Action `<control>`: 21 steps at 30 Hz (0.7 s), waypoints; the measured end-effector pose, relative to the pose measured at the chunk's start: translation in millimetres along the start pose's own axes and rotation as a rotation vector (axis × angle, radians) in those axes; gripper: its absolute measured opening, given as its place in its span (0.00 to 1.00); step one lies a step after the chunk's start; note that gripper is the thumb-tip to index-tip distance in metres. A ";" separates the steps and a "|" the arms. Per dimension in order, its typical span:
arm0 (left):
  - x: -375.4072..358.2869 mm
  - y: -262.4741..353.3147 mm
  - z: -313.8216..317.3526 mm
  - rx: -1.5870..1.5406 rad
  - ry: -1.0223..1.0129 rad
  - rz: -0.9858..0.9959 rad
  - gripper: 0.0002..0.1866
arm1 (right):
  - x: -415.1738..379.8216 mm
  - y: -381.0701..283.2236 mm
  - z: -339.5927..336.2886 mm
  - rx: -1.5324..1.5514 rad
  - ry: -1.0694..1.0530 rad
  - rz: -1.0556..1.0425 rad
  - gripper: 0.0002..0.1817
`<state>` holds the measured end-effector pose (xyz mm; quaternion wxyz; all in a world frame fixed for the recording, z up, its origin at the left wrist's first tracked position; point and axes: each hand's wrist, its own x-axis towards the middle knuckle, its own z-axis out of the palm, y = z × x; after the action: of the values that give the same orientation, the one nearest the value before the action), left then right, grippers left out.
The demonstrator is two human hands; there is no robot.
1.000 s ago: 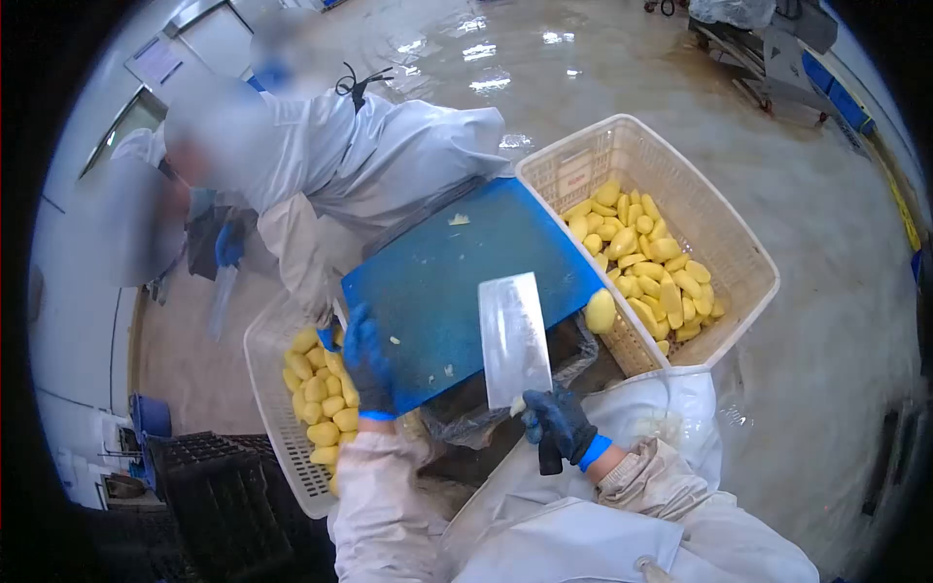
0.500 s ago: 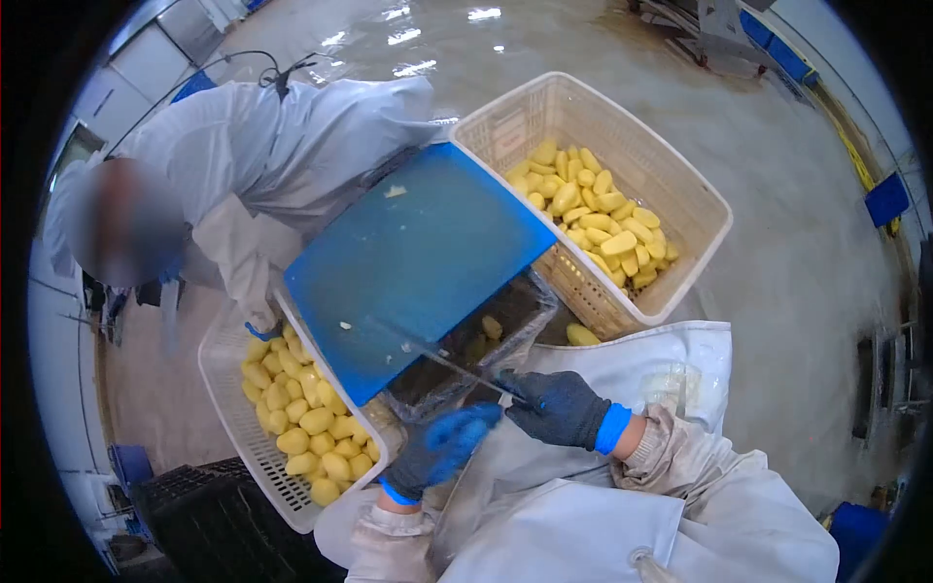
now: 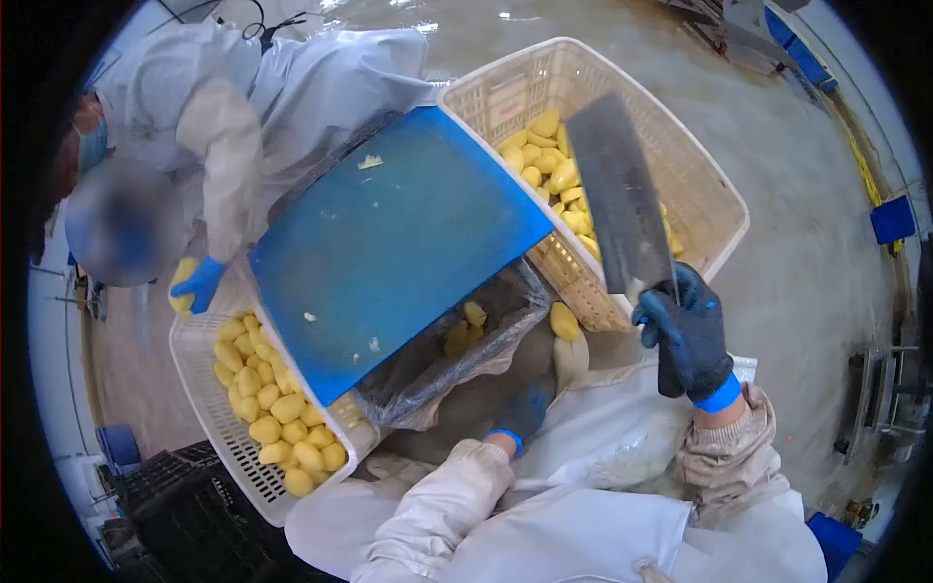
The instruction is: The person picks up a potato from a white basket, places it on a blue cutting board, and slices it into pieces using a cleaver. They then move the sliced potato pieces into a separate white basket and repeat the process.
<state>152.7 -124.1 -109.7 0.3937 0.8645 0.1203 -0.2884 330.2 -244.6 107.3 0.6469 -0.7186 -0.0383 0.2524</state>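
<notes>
My right hand, in a dark glove with a blue cuff, grips a cleaver. Its broad blade points up in front of the right-hand crate. Low at the centre, my gloved left hand reaches down beside the apron; its fingers are dark and hard to make out. Just beyond it lies a peeled potato, apart from the hand. The blue cutting board carries only small scraps. Under its near edge sits a plastic-lined bin with a few potato pieces inside.
A white crate of whole peeled potatoes stands left of the board. Another crate, behind and right, holds yellow potato pieces. At left, a co-worker's blue-gloved hand holds a potato. A black crate stands lower left.
My right hand has lifted the cleaver up and to the right. My left hand has moved rightward, away from the blade. The co-worker's hand has risen from the left crate with a potato.
</notes>
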 end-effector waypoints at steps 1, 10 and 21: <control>26.2 -11.0 15.9 -0.117 0.163 -0.008 0.29 | 2.7 -4.1 -3.0 0.028 0.076 0.038 0.15; 186.7 28.8 35.8 0.231 0.136 -0.067 0.40 | 37.7 -6.9 -8.2 0.174 0.229 0.178 0.08; 163.9 -7.5 47.4 -0.295 0.277 -0.070 0.22 | 56.8 -2.1 -44.7 0.532 0.575 0.067 0.08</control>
<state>262.1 -157.8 -236.3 0.4855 0.8241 0.2443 -0.1598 398.6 -263.3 93.1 0.7864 -0.5679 0.2348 0.0630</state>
